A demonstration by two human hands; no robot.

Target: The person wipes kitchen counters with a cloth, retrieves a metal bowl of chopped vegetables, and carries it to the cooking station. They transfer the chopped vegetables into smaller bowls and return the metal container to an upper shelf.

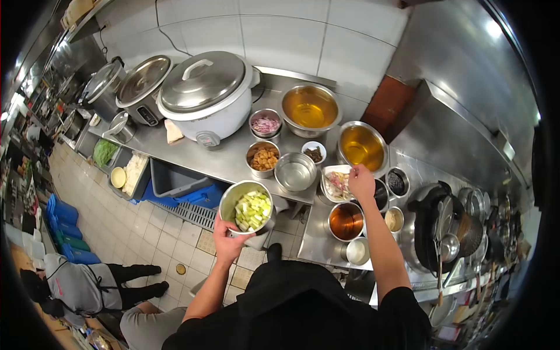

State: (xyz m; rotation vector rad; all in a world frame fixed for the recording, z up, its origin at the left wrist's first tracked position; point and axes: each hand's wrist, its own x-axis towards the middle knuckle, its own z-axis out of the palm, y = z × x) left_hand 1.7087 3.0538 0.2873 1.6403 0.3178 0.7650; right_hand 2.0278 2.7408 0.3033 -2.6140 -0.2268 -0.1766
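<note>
My left hand [229, 236] is wrapped round the lower side of a steel pot [226, 209], holding it in front of the counter. Chopped pale-green vegetable pieces [253, 211] lie inside the pot. At the right, my right hand [362, 183] is closed at the rim of a white bowl [328, 171] with pinkish-white sliced pieces in it. My fingertips are partly hidden there. Close by stand a steel pot of reddish-brown liquid [346, 221] and a basin of yellow oil [363, 147].
A big rice cooker [201, 87] stands on the steel counter [192, 156], near bowls of chopped red onion [265, 125] and fried brown pieces [262, 158]. A wok [423, 233] with ladles is at the right. Another person [87, 283] is at the lower left.
</note>
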